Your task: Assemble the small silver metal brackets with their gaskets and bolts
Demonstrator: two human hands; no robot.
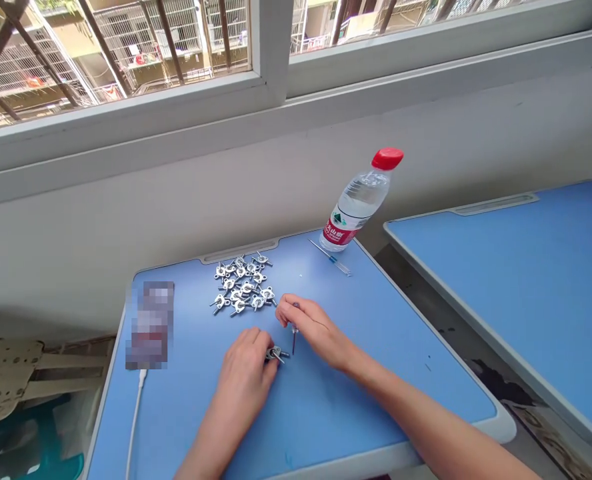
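Observation:
My left hand (246,363) rests low over the blue desk, its thumb and fingers closed on a small silver metal fitting (276,354) with pins sticking out. My right hand (313,327) grips a small screwdriver (294,341) by its handle, mostly hidden by the fingers. The thin shaft points down just right of the held fitting; whether its tip touches the desk I cannot tell. Just beyond both hands lies a loose cluster of several similar metal fittings (240,285), each with ring-like ears and a protruding screw.
A water bottle (357,208) with a red cap stands at the far right of the desk (376,400). Beside it lies a thin clear-and-blue pen-like stick (330,257). On the left is a blurred phone-like object (151,327) with a white cable (135,420). Another blue desk (536,280) stands right.

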